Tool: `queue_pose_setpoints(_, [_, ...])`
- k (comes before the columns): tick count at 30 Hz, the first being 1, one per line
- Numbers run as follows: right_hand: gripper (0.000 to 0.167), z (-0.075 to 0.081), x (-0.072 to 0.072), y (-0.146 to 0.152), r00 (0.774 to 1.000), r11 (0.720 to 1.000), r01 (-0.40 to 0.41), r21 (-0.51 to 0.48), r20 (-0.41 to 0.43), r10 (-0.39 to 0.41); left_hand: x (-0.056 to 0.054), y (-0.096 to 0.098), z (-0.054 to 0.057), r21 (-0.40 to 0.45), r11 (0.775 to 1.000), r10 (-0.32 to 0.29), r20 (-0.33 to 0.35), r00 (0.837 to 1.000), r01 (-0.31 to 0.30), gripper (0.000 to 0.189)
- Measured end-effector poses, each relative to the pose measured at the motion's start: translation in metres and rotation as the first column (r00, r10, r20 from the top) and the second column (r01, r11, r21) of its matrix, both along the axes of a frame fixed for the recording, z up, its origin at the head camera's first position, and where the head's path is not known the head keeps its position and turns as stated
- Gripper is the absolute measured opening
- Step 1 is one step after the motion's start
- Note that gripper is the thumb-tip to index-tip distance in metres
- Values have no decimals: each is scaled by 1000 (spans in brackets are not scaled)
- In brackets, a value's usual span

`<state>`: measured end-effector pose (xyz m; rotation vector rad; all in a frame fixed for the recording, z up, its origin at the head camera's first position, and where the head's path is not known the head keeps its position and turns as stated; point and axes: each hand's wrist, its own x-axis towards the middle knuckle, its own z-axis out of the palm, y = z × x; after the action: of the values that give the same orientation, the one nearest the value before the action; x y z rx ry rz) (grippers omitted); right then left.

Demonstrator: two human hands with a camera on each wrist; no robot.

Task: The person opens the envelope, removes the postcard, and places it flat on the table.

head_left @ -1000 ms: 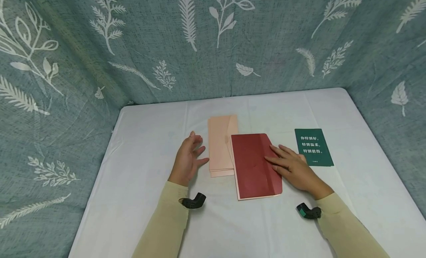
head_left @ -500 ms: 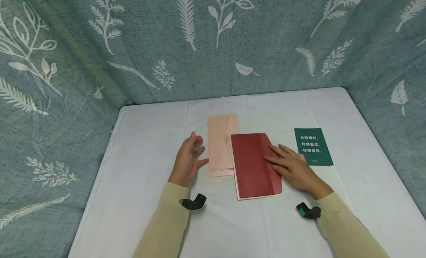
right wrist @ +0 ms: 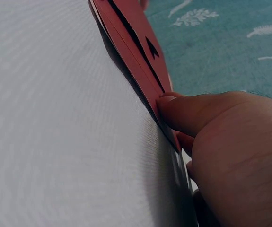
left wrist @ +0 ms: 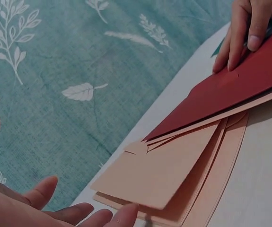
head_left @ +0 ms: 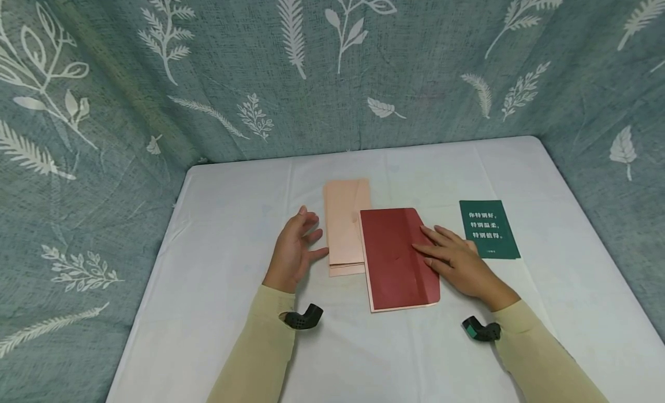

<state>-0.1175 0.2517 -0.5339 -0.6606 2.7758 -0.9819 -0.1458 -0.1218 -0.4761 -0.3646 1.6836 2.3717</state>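
My left hand (head_left: 293,250) is beside the stack of peach envelopes (head_left: 344,224), fingers loosely spread. One fingertip is right at the stack's left edge. In the left wrist view the top peach envelope (left wrist: 154,170) tilts up from those under it. The red envelopes (head_left: 395,258) overlap the peach stack's right side, with a thin peach edge showing below them. My right hand (head_left: 457,264) lies over their right side, fingers on top. In the right wrist view its thumb (right wrist: 183,111) presses the edge of the red envelopes (right wrist: 133,61), whose layers gape.
A small stack of dark green cards (head_left: 489,230) with white writing lies to the right, just beyond my right hand. A white-covered table (head_left: 234,195) bears everything. A teal leaf-print curtain (head_left: 322,114) hangs behind it and at both sides.
The lower part of the top peach envelopes has shifted slightly right, along with my left fingertip. My right hand and the red envelopes have not moved.
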Motion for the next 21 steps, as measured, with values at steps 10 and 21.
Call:
queue_pose_setpoints(10, [44,-2,-1,1,1000,1000,1,-6,6,-1,-3,7,-4,103,994,-40,29,999,37,74])
queue_pose_setpoints(21, [43,-2,-1,2,1000,1000,1,-5,1,-1,-11,20,-14,21,997,-81,35,996,81,55])
